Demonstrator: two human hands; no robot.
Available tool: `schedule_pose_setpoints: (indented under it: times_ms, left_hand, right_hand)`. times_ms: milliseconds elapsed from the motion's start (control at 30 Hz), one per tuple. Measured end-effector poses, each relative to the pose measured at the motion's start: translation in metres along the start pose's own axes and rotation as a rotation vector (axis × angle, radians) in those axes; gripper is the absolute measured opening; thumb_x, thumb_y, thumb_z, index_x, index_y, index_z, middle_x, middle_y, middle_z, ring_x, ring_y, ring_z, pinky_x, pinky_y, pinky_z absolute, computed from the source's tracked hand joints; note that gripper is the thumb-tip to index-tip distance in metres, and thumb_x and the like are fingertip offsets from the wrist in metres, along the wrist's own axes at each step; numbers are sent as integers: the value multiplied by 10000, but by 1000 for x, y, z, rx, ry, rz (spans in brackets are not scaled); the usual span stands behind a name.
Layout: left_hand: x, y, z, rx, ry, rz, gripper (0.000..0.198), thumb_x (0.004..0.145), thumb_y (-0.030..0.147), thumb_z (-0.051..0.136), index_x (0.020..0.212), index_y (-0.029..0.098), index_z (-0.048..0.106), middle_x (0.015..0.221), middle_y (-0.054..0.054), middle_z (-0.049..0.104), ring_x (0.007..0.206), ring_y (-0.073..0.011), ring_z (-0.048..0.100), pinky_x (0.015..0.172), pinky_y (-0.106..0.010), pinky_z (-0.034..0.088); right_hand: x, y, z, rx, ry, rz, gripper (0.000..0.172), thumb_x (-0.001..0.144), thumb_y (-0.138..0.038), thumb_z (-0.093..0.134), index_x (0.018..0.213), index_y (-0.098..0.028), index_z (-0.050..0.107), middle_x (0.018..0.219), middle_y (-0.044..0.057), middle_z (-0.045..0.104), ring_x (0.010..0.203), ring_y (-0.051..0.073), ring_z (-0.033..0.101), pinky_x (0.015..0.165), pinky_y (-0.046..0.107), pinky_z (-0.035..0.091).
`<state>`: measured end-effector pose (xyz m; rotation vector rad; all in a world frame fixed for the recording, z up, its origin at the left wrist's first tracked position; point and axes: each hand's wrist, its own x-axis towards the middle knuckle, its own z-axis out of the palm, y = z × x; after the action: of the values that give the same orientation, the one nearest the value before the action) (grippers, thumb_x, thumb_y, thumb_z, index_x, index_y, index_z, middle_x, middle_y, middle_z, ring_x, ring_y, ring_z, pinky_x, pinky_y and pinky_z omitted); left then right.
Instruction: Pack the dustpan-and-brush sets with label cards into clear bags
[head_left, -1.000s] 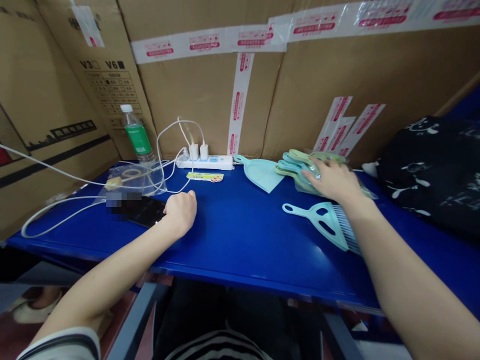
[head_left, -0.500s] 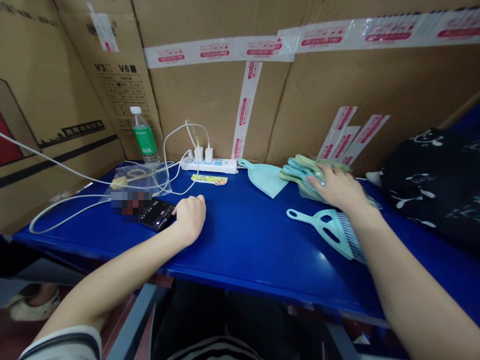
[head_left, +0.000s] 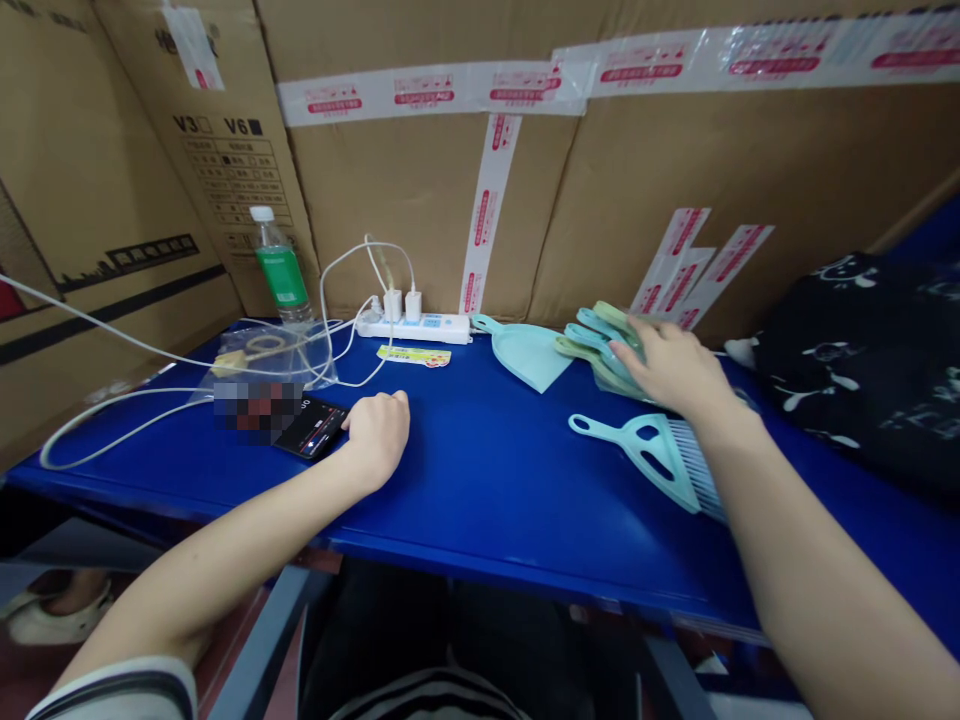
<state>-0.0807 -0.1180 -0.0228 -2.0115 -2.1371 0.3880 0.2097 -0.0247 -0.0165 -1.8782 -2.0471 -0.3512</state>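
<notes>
Edged a little to the right since the earlier frames, my left grip now leaves more of the phone's screen showing, while my right grip has shifted only slightly on its stack. Behind everything stand taped cardboard cartons, with the blue metal surface running along their base and a black patterned cloth bundle at the far right. The phone's left end is pixelated, so I can't make out all of it. My right grip is spread open, its fingers lying across a stack of teal plastic dustpans and hiding part of that stack. My left grip is loosely curled and holds nothing, its fingertips just beside the phone's right edge. A teal hand brush lies just below the right wrist, its bristles running under my forearm. A single teal dustpan sits left of the stack, near a white power strip with two plugged-in chargers. A water bottle stands behind a clear plastic bag, and a small printed card lies in front of the strip.
</notes>
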Motion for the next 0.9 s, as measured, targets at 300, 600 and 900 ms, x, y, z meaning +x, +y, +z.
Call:
schedule_pose_setpoints:
  times_ms: [300, 600, 900]
  left_hand:
    - [1, 2, 2, 18, 2, 41, 390, 839, -30, 287, 1085, 54, 578, 952, -223, 698, 882, -298, 702, 640, -360, 537]
    - [3, 3, 3, 40, 59, 101, 373, 828, -43, 312, 1056, 61, 589, 884, -207, 695, 856, -279, 701, 630, -300, 493]
    - [16, 13, 3, 145, 166, 374, 321, 844, -32, 351, 1018, 93, 590, 859, -167, 671, 811, -247, 690, 601, -285, 451]
  right_hand:
    - [-1, -11, 2, -25, 55, -197, 533, 910, -426, 317, 1363, -211, 498, 1364, 171, 500, 1238, 418, 422, 954, 595, 378]
    - [4, -6, 18, 13, 101, -296, 442, 913, -398, 380, 1274, -253, 589, 1392, 132, 476, 1253, 369, 421, 950, 573, 399]
    - [6, 5, 18, 15, 129, -337, 386, 869, -338, 474, 1218, -312, 634, 1413, 86, 451, 1275, 387, 394, 944, 622, 404]
